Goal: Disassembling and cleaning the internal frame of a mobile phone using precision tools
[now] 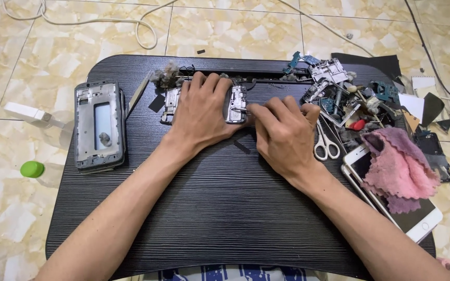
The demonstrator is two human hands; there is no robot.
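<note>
The left hand (201, 112) is pressing flat, fingers spread, on a phone frame (235, 104) at the tray's (209, 208) twelve o'clock; the right hand (282, 132), at its three o'clock, is pinching the frame's edge.

A white-framed phone (410, 218) with a dark rectangular screen lies face-up at four o'clock on the black lap table (220, 208), its upper half under a pink cloth (399, 166).
</note>
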